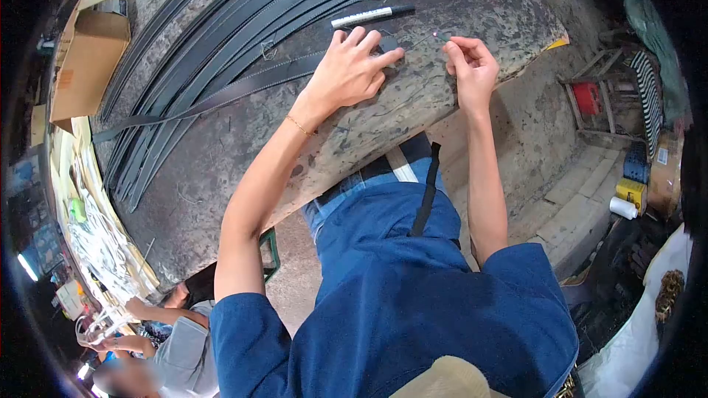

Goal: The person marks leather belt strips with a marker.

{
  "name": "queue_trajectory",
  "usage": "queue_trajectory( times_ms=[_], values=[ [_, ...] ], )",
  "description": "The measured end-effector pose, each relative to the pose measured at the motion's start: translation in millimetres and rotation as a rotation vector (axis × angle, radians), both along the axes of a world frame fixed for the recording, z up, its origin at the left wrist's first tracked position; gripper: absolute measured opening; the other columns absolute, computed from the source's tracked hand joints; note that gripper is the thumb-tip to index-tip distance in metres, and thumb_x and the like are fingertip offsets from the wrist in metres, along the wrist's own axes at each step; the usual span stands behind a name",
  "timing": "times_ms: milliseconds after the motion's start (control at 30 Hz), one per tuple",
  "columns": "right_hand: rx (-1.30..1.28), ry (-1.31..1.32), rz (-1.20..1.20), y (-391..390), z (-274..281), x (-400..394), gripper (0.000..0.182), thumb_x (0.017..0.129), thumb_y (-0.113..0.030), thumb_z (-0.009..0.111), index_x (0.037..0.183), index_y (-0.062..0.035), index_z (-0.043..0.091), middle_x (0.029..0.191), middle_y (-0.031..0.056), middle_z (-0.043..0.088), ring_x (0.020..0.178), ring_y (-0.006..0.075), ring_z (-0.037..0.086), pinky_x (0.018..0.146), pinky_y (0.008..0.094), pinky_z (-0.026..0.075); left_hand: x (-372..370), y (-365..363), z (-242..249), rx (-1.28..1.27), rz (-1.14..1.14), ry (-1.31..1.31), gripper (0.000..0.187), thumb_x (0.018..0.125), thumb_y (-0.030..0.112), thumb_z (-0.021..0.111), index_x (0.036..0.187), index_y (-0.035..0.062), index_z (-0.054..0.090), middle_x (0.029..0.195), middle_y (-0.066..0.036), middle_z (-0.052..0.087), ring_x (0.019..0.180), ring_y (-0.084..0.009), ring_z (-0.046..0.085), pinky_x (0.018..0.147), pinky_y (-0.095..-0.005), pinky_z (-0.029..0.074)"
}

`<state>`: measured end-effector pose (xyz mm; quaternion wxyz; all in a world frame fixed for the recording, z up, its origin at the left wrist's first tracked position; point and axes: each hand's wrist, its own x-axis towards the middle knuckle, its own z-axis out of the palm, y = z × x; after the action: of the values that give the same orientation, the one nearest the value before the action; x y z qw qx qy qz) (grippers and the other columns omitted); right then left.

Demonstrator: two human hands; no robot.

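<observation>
My left hand (352, 70) lies spread over the end of a dark stitched strap (276, 71), fingertips down on the table. The strap's tip (388, 43) shows between thumb and forefinger. To the right, my right hand (472, 66) is closed in a pinch just above the table near its front edge. A small dark thing with a bright pinkish tip (436, 34) shows at its fingertips; I cannot make out what it is. A thin thread (419, 42) runs from near the strap tip towards this hand. Just beyond my left hand lies a black-and-white marker pen (372, 16).
Many long dark straps (243, 18) lie across the worn table (192, 206). A cardboard box (92, 59) stands at far left. Below left, another person (181, 354) handles white strips (110, 258). On the right are a wooden stool (601, 96) and a white spool (623, 208).
</observation>
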<state>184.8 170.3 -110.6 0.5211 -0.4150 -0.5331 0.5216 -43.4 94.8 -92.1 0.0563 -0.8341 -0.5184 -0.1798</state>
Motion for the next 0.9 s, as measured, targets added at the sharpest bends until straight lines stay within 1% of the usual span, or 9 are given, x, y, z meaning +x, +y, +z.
queue_trajectory(
  times_ms=[367, 500, 767, 900],
  values=[
    [0.009, -0.004, 0.015, -1.1, 1.6, 0.7, 0.009, 0.092, -0.004, 0.071, 0.099, 0.0012, 0.069, 0.080, 0.0018, 0.068, 0.061, 0.0037, 0.054, 0.055, 0.0206, 0.042, 0.7, -1.9, 0.1, 0.031, -0.002, -0.059, 0.050, 0.079, 0.016, 0.064, 0.129, 0.0246, 0.066, 0.094, -0.007, 0.051, 0.091, -0.0260, 0.050, 0.079, -0.0408, 0.041],
    [0.006, 0.001, 0.019, -3.0, 3.2, -0.9, 0.008, 0.092, -0.003, 0.070, 0.098, 0.0012, 0.069, 0.079, 0.0011, 0.067, 0.062, 0.0037, 0.053, 0.054, 0.0205, 0.041, 0.6, -2.8, -0.9, 0.028, 0.005, -0.056, 0.051, 0.079, 0.016, 0.064, 0.129, 0.0237, 0.066, 0.094, -0.008, 0.051, 0.091, -0.0261, 0.050, 0.079, -0.0409, 0.041],
    [-0.003, -0.012, 0.028, -2.3, 4.2, -0.5, 0.008, 0.092, -0.003, 0.070, 0.099, 0.0017, 0.068, 0.077, 0.0007, 0.065, 0.061, 0.0040, 0.052, 0.054, 0.0210, 0.041, -2.0, -2.5, -3.7, 0.021, -0.002, -0.100, 0.045, 0.078, 0.014, 0.064, 0.122, 0.0198, 0.070, 0.095, -0.008, 0.053, 0.091, -0.0259, 0.051, 0.080, -0.0411, 0.042],
    [0.010, -0.005, 0.036, -2.0, 3.2, -0.3, 0.009, 0.092, -0.003, 0.070, 0.099, 0.0019, 0.068, 0.077, 0.0004, 0.064, 0.061, 0.0043, 0.053, 0.054, 0.0214, 0.041, -1.1, -2.8, -3.5, 0.021, -0.002, -0.114, 0.045, 0.078, 0.014, 0.064, 0.122, 0.0201, 0.070, 0.095, -0.007, 0.053, 0.092, -0.0262, 0.051, 0.081, -0.0414, 0.042]
  ],
)
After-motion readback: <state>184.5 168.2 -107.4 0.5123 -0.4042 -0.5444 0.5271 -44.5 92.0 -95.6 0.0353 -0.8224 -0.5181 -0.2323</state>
